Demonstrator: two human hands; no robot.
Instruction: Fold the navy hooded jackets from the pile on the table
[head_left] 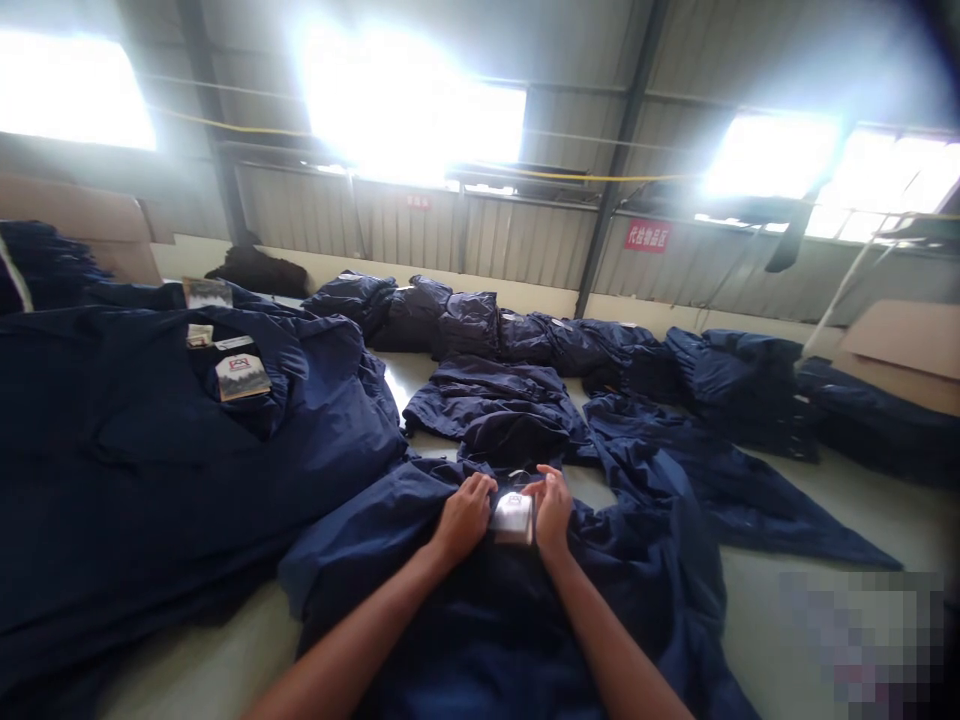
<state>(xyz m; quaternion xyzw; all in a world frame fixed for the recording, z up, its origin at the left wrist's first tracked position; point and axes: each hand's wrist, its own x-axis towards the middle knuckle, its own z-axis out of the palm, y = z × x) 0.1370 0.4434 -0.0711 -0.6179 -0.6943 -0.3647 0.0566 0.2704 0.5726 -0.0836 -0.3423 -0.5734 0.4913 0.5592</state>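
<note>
Garment tag (512, 518) lies between left hand (466, 515) and right hand (553, 508); I cannot tell if either pinches anything.

Left forearm (367, 622): bare, slanting forward and inward.
Right forearm (600, 630): bare too, angled in from the other side.
Left hand (465, 515): back uppermost, fingers (478, 487) bent forward, close together; grip hard to see from here.
Right hand (553, 508): turned more edge-on, fingers loosely curved inward.
Gap: hands near each other, apart.
</note>
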